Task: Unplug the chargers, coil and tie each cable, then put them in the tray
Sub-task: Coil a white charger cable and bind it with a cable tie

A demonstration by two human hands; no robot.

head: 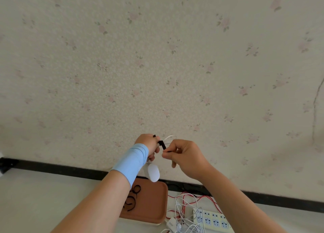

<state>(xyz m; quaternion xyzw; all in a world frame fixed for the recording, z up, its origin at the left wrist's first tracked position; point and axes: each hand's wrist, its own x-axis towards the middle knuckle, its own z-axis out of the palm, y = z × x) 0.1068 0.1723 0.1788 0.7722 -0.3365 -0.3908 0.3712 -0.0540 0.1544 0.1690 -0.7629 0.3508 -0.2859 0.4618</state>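
We see the brown tray [154, 203] holding only spare black ties [133, 196] and no charger yet. To its right, the power strip [213, 218] lies among tangled red and white cables [185, 203], apparently still to be coiled. Above, the left hand [147, 143] keeps its grip round one coiled white cable [169, 138], its charger [153, 174] dangling, while the right hand [184, 153] pinches the black tie [162, 144].

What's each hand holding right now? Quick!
Left hand: closed round the coiled thin white cable; its white oval charger hangs below.
Right hand: closed, pinching the thin black tie strap.
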